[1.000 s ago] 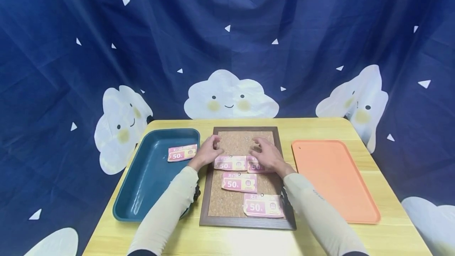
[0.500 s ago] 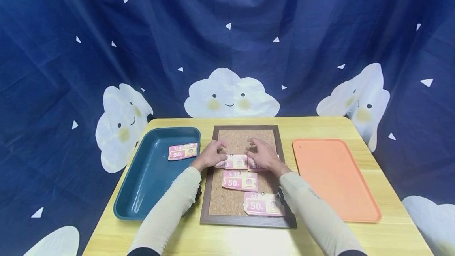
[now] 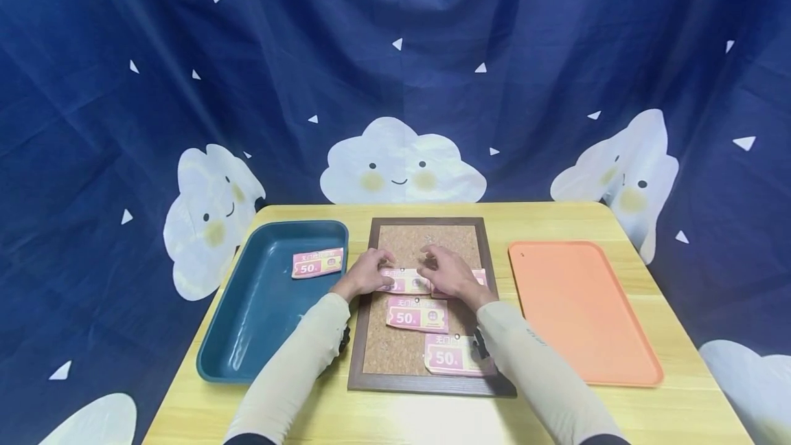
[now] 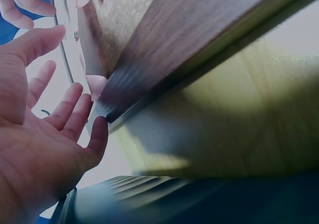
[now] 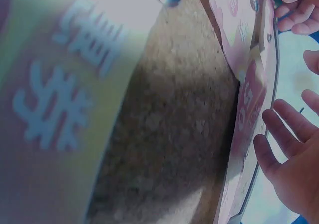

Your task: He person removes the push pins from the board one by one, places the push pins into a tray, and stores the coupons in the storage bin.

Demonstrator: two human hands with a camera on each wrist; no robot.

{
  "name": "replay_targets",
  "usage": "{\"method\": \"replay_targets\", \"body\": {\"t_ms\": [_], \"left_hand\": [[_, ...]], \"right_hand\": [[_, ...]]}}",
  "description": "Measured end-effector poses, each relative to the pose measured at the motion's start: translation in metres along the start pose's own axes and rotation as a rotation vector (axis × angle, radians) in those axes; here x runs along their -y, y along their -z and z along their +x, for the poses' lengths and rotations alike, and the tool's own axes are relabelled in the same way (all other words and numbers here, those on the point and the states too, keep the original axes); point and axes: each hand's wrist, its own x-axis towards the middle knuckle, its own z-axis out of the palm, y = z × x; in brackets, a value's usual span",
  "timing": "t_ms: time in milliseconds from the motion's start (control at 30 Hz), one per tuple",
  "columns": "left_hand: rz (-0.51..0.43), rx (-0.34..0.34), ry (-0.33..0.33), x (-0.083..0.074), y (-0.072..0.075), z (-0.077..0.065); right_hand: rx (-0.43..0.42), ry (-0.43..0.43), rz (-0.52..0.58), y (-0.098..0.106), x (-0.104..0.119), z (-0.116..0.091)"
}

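A wood-framed corkboard (image 3: 395, 357) lies on the table with several pink-and-yellow paper coupons on it. Small round pin heads (image 3: 417, 300) show at the coupons' top edges. My left hand (image 3: 364, 273), fingers loosely bent, is at the left end of the upper-left coupon (image 3: 408, 283). Across from it, my right hand (image 3: 454, 273) hovers by that coupon's right end and partly covers the upper-right coupon (image 3: 479, 276). Both wrist views show the fingers spread and relaxed, with nothing in them. Below lie the middle coupon (image 3: 417, 317) and the bottom coupon (image 3: 446, 357), partly hidden by the right wrist.
Left of the board stands a deep dark-teal tray (image 3: 259, 307), with one loose coupon (image 3: 318, 263) inside. A flat orange tray (image 3: 581, 314) lies to the right. The wooden table (image 3: 426, 421) backs onto a blue curtain (image 3: 395, 74) with clouds.
My right hand has moved left, from over the upper-right coupon toward the upper-left one. My left hand has come slightly nearer and lower over the upper-left coupon. The coupons stay in place.
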Motion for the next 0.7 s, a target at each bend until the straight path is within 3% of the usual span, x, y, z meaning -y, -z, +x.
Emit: {"method": "replay_targets", "body": {"t_ms": [233, 467, 700], "left_hand": [[0.048, 0.004, 0.009, 0.005, -0.002, 0.001], [0.120, -0.006, -0.042, 0.006, -0.002, 0.001], [0.163, 0.010, -0.004, 0.006, -0.005, 0.000]], "right_hand": [[0.010, 0.019, -0.014, -0.007, 0.004, 0.003], [0.008, 0.025, -0.040, -0.012, 0.008, 0.008], [0.011, 0.063, -0.056, -0.019, 0.009, 0.012]]}}
